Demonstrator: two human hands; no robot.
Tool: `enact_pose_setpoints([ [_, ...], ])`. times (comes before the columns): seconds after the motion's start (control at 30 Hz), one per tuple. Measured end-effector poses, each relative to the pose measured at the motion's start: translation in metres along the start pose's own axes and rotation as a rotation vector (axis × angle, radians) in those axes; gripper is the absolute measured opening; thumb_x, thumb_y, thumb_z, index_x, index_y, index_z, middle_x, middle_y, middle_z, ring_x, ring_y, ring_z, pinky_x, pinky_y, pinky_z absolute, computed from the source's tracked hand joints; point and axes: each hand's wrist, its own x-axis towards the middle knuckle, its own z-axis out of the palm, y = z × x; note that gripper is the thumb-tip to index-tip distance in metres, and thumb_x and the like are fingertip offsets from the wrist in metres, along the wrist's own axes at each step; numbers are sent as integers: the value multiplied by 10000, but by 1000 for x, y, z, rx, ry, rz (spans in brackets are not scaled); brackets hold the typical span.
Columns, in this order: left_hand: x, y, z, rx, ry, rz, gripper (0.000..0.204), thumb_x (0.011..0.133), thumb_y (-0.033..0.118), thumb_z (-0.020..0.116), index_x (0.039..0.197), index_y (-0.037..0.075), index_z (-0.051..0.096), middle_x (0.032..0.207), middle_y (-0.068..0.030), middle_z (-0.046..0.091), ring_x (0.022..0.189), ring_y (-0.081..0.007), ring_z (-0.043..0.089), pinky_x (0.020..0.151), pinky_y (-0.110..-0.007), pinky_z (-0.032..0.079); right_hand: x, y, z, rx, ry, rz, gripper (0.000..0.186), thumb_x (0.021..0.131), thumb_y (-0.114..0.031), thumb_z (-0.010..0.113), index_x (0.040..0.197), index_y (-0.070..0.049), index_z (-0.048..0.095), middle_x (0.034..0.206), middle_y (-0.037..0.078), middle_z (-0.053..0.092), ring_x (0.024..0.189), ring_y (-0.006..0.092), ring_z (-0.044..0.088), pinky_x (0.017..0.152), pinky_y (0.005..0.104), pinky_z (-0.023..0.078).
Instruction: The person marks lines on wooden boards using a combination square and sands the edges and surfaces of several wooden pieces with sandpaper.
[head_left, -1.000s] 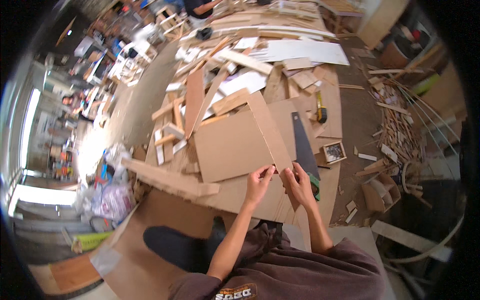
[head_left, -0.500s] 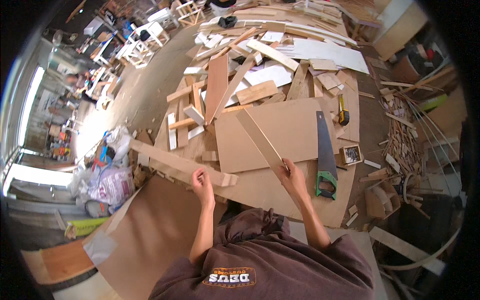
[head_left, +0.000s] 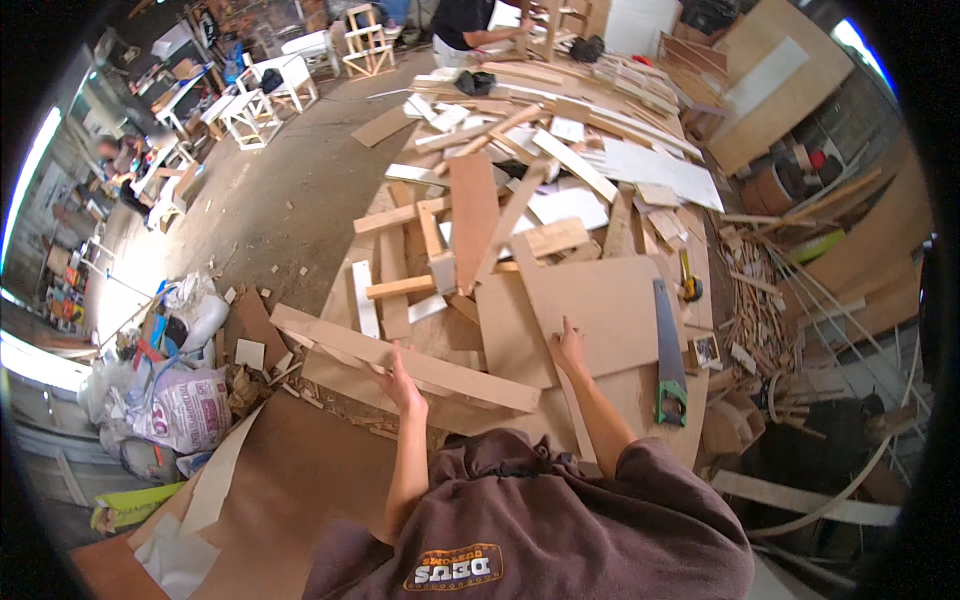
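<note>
My left hand (head_left: 402, 388) grips the near edge of a long wooden piece (head_left: 460, 383), lifting it at the left front of the worktable. My right hand (head_left: 568, 350) is on a narrow light board (head_left: 537, 290) lying diagonally over a square tan panel (head_left: 615, 310); its index finger points along the board, the others curl at the edge. Just right of the panel lie a handsaw (head_left: 668, 350) with a green handle, a yellow tape measure (head_left: 688, 285) and a small box of fasteners (head_left: 705, 350).
Jumbled offcuts (head_left: 470, 215) cover the worktable's far part. Bagged waste (head_left: 190, 400) lies at left, scrap strips (head_left: 760, 310) at right. One person (head_left: 460, 35) works at the far end, another (head_left: 130, 175) far left. White wooden frames (head_left: 255, 115) stand across the floor.
My left hand left the narrow board for the long piece, which is now lifted and shifted right. My right hand stayed on the narrow board. The view has tilted up.
</note>
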Motion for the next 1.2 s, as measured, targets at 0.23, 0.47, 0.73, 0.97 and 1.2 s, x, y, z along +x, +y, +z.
enact_pose_setpoints([
  [0.23, -33, 21, 10, 24, -266, 15, 364, 1002, 252, 610, 1281, 46, 503, 1241, -71, 609, 1095, -140, 555, 964, -314, 433, -85, -182, -74, 432, -498, -518, 829, 789, -287, 828, 1501, -138, 430, 1233, 156, 602, 1102, 304, 593, 927, 446, 492],
  [0.47, -67, 62, 73, 263, -936, 51, 363, 1029, 249, 571, 1250, -29, 493, 1141, -139, 629, 1059, -176, 586, 910, -321, 475, -103, -163, -110, 540, -162, -341, 692, 783, 62, 675, 1438, -118, 542, 852, 9, 527, 718, 129, 512, 630, 277, 429],
  [0.73, -106, 37, 117, 500, -656, 780, 442, 1005, 277, 565, 1350, 2, 535, 1353, -166, 561, 1298, -314, 491, 1114, -435, 356, -83, -84, -237, 863, 124, -67, 746, 743, 117, 600, 1465, -50, 511, 1059, -33, 611, 818, 45, 527, 665, 202, 427],
  [0.97, -124, -89, 94, 701, -802, -162, 498, 1002, 281, 529, 1389, -26, 465, 1299, -186, 585, 1228, -280, 535, 1050, -381, 397, -63, 32, -294, 1038, 299, 63, 785, 724, 97, 584, 1490, -28, 468, 1204, 25, 647, 930, 66, 594, 802, 203, 475],
  [1.2, -175, -196, 89, 1043, -660, -135, 546, 888, 256, 703, 1260, -88, 499, 1035, -183, 666, 1008, -310, 647, 878, -394, 503, -45, 154, -268, 1116, 250, 361, 796, 728, 91, 582, 1500, -70, 472, 1002, -9, 658, 768, 62, 549, 676, 225, 451],
])
